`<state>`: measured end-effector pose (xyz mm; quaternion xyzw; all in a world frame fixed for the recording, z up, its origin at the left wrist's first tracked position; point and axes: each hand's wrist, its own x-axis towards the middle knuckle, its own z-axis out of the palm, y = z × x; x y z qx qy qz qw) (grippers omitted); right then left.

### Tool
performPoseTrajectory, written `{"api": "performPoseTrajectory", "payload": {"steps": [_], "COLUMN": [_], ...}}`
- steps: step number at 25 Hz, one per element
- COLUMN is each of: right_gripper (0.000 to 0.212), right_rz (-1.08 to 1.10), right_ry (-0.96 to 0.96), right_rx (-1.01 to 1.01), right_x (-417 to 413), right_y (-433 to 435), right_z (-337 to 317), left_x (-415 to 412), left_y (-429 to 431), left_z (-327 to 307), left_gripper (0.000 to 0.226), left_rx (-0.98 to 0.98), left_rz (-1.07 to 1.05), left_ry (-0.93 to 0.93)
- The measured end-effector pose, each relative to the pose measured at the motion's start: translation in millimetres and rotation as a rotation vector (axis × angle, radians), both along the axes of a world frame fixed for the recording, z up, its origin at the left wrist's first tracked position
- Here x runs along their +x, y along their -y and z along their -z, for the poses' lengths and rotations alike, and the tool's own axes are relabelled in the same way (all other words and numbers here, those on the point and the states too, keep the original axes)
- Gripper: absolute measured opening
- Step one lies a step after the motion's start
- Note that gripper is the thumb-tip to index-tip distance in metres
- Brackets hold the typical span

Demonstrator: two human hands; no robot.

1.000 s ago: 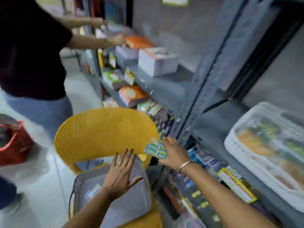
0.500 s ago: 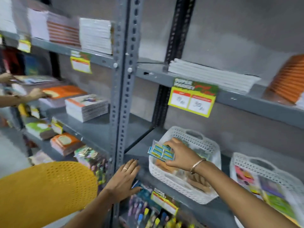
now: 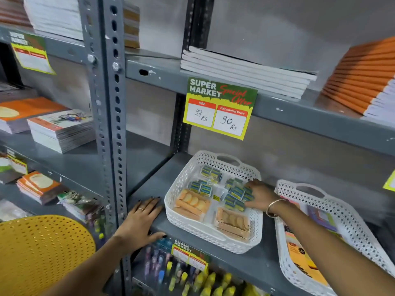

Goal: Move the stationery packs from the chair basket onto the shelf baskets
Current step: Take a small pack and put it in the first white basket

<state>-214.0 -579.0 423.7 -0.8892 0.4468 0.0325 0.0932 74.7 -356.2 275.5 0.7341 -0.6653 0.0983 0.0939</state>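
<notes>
White lattice plastic forms the left shelf basket point(image 3: 213, 227), which sits on the grey shelf point(image 3: 149, 174) with its front rim close to the shelf lip. We see the right hand point(image 3: 259, 197) inside it at the 3 o'clock wall, fingers curled over a blue-and-green stationery pack point(image 3: 236, 196) lying on other packs; whether the fingers grip it or merely press it flat, we cannot tell. Similar blue packs lie at 12 o'clock point(image 3: 211, 173) and 10 o'clock point(image 3: 199, 186) in the basket, with orange packs point(image 3: 192, 202) at 8 o'clock and 5 o'clock. The left hand point(image 3: 142, 221) lies spread and flat on the shelf just beside the basket's left wall, holding nothing. A second white basket point(image 3: 320, 201) stands at the right, near but apart from the first. The chair basket is out of view; only the yellow chair back point(image 3: 42, 253) shows at lower left.

We judge three risks. The glossy wrappers are stacked loosely, so a quick withdrawal of the right hand may drag the top pack along or slide it off its neighbours. A push toward 6 o'clock may shift the light basket over the shelf lip, since nothing holds it in place. The right forearm crosses above the second basket's rim, and lowering it may tip that basket.
</notes>
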Motion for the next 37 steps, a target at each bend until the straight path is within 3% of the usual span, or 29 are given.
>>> {"api": "performPoseTrajectory", "payload": {"steps": [14,20,25,33,37], "right_gripper": [0.059,0.055,0.073,0.072,0.073], "right_rz": [-0.012,-0.055,-0.107,-0.091,-0.117], "right_ry": [-0.212,-0.194,-0.226,-0.223,-0.055], "right_rx": [0.041,0.041,0.047,0.062,0.003], "right_x": [41.2,40.2,41.9,42.3,55.2], "right_y": [19.6,25.2,21.2,19.2,7.3], "right_z": [41.1,46.6,43.6,45.3,29.7], "left_x": [-0.8,-0.5,-0.5,-1.0,-3.4], "left_y": [-1.8,-1.3,-1.6,-2.7,-1.8], "left_z": [-3.4,-3.1,-2.9,-5.3,-11.0], "left_gripper": [0.085,0.085,0.086,0.095,0.097], "left_rx": [0.033,0.041,0.061,0.052,0.140], "left_rz": [-0.004,0.000,-0.010,0.000,-0.036], "left_ry": [0.005,0.005,0.002,-0.024,-0.032]}}
